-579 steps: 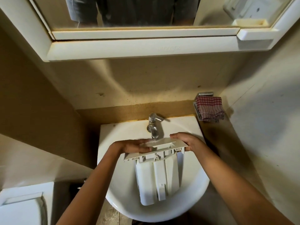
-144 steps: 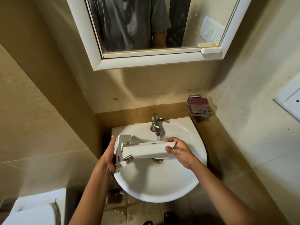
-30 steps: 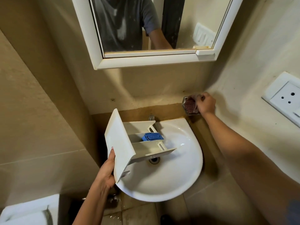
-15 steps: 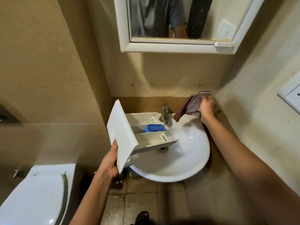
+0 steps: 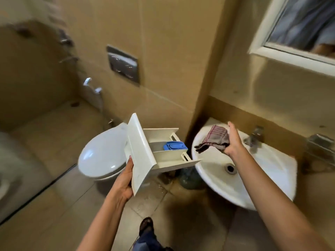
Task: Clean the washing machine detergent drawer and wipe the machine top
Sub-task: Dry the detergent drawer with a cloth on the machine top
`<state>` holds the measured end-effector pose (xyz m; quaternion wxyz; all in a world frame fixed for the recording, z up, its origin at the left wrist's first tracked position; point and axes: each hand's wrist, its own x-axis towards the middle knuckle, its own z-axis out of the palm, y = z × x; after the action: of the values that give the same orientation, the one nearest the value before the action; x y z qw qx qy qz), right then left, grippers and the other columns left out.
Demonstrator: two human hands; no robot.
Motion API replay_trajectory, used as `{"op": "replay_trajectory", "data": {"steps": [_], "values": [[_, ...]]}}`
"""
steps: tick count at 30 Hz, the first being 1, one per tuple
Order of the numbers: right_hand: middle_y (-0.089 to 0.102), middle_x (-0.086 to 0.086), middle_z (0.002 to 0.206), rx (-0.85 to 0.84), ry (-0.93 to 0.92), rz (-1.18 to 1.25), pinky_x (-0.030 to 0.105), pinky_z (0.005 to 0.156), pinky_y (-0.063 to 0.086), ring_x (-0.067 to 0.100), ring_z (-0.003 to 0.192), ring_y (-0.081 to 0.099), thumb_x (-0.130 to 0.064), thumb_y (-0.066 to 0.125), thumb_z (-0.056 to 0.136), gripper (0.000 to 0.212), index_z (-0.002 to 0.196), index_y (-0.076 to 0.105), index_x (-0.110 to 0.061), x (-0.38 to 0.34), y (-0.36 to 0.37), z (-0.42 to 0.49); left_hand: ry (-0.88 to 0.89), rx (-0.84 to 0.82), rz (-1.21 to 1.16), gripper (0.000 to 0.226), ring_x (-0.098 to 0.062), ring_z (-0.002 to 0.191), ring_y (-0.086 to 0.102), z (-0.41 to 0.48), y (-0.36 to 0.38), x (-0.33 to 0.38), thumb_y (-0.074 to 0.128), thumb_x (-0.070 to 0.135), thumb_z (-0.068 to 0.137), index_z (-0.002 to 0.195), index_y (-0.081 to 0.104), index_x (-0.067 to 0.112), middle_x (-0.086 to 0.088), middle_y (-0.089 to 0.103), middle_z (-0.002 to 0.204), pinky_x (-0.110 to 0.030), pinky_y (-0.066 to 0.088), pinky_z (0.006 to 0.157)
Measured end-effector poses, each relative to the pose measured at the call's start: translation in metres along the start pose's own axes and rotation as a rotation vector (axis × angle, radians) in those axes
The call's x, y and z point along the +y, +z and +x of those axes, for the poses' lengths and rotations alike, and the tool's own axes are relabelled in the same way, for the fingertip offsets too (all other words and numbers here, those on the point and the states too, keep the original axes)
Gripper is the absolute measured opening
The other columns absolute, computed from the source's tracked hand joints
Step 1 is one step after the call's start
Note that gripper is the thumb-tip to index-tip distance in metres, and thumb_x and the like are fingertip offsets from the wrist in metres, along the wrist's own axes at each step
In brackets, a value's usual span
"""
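Observation:
My left hand (image 5: 125, 180) grips the front panel of the white detergent drawer (image 5: 145, 151) and holds it in the air left of the basin. The drawer's compartments face up and a blue insert (image 5: 175, 145) sits in the middle one. My right hand (image 5: 233, 142) holds a red-checked cloth (image 5: 213, 140) over the left part of the white basin (image 5: 262, 178). Cloth and drawer are a short gap apart. No washing machine is in view.
A closed white toilet (image 5: 101, 154) stands at the left, with a flush plate (image 5: 124, 64) on the tiled wall above it. The tap (image 5: 254, 136) sits at the basin's back and a mirror (image 5: 304, 28) hangs at the upper right. My foot (image 5: 146, 227) rests on the wet floor tiles.
My right hand has lifted the cloth off the wall holder and brought it left, over the basin toward the drawer. My view has swung left and the drawer has moved off the basin.

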<state>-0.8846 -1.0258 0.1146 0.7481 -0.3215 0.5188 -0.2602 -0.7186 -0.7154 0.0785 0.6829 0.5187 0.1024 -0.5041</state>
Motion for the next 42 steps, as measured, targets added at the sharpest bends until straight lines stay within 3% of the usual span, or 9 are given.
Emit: {"op": "replay_trajectory", "data": {"steps": [2, 4, 12, 15, 23, 28, 34, 39, 42], "values": [[0.072, 0.01, 0.078, -0.138, 0.062, -0.049, 0.047, 0.071, 0.059, 0.024, 0.076, 0.07, -0.039, 0.062, 0.089, 0.027, 0.087, 0.063, -0.011, 0.027, 0.042, -0.005, 0.044, 0.093, -0.065, 0.039, -0.023, 0.055, 0.07, -0.02, -0.034, 0.008, 0.055, 0.048, 0.09, 0.102, 0.065, 0.013, -0.007, 0.071, 0.068, -0.042, 0.056, 0.042], [0.071, 0.005, 0.068, -0.252, 0.105, -0.132, 0.037, 0.055, 0.06, 0.017, 0.062, 0.07, -0.015, 0.059, 0.092, 0.007, 0.085, 0.059, -0.013, 0.058, 0.087, -0.012, 0.089, 0.183, -0.138, 0.036, -0.023, 0.056, 0.07, -0.039, -0.07, 0.017, 0.054, 0.047, 0.091, 0.099, 0.065, 0.013, -0.008, 0.072, 0.068, -0.047, 0.057, 0.045], [0.066, 0.01, 0.056, -0.548, 0.272, -0.382, 0.032, 0.048, 0.057, 0.021, 0.051, 0.067, 0.009, 0.041, 0.089, 0.025, 0.072, 0.051, -0.007, 0.168, 0.261, -0.076, 0.268, 0.378, -0.379, 0.031, -0.015, 0.046, 0.065, -0.103, -0.214, 0.059, 0.045, 0.044, 0.096, 0.095, 0.065, 0.02, -0.002, 0.071, 0.062, -0.04, 0.055, 0.043], [0.066, 0.012, 0.065, -0.599, 0.26, -0.477, 0.035, 0.061, 0.057, 0.023, 0.059, 0.066, 0.009, 0.043, 0.088, 0.02, 0.079, 0.055, -0.005, 0.218, 0.324, -0.103, 0.319, 0.434, -0.417, 0.033, -0.015, 0.044, 0.064, -0.13, -0.272, 0.082, 0.041, 0.042, 0.099, 0.096, 0.063, 0.018, -0.001, 0.069, 0.058, -0.043, 0.054, 0.043], [0.069, 0.014, 0.074, -0.819, 0.341, -0.521, 0.038, 0.06, 0.058, 0.025, 0.065, 0.068, 0.002, 0.046, 0.093, 0.016, 0.084, 0.058, -0.004, 0.344, 0.484, -0.187, 0.434, 0.596, -0.537, 0.034, -0.015, 0.044, 0.065, -0.196, -0.425, 0.149, 0.042, 0.044, 0.098, 0.092, 0.063, 0.018, -0.002, 0.07, 0.058, -0.044, 0.054, 0.04], [0.064, 0.011, 0.053, -0.895, 0.373, -0.598, 0.034, 0.052, 0.056, 0.018, 0.046, 0.064, 0.001, 0.046, 0.094, 0.02, 0.077, 0.056, -0.004, 0.405, 0.568, -0.234, 0.521, 0.656, -0.655, 0.029, -0.014, 0.052, 0.068, -0.215, -0.5, 0.183, 0.046, 0.044, 0.096, 0.095, 0.065, 0.021, 0.0, 0.073, 0.065, -0.042, 0.057, 0.052], [0.066, 0.011, 0.064, -0.954, 0.399, -0.69, 0.034, 0.051, 0.054, 0.022, 0.058, 0.065, 0.003, 0.051, 0.09, 0.019, 0.078, 0.053, -0.01, 0.469, 0.672, -0.255, 0.581, 0.707, -0.762, 0.03, -0.016, 0.055, 0.07, -0.199, -0.579, 0.242, 0.047, 0.041, 0.098, 0.096, 0.066, 0.017, -0.002, 0.074, 0.068, -0.032, 0.053, 0.039], [0.07, 0.011, 0.066, -0.983, 0.426, -0.715, 0.038, 0.06, 0.057, 0.023, 0.058, 0.069, 0.004, 0.052, 0.089, 0.014, 0.083, 0.058, -0.007, 0.518, 0.773, -0.241, 0.624, 0.774, -0.768, 0.034, -0.018, 0.067, 0.07, -0.165, -0.657, 0.307, 0.047, 0.043, 0.097, 0.112, 0.064, 0.017, -0.001, 0.075, 0.073, -0.037, 0.058, 0.059], [0.07, 0.011, 0.066, -0.96, 0.418, -0.753, 0.035, 0.058, 0.057, 0.022, 0.058, 0.069, 0.004, 0.052, 0.088, 0.013, 0.083, 0.06, -0.005, 0.536, 0.836, -0.232, 0.608, 0.782, -0.76, 0.031, -0.017, 0.063, 0.07, -0.144, -0.694, 0.354, 0.045, 0.043, 0.098, 0.104, 0.064, 0.019, -0.001, 0.074, 0.071, -0.037, 0.057, 0.05]]}}
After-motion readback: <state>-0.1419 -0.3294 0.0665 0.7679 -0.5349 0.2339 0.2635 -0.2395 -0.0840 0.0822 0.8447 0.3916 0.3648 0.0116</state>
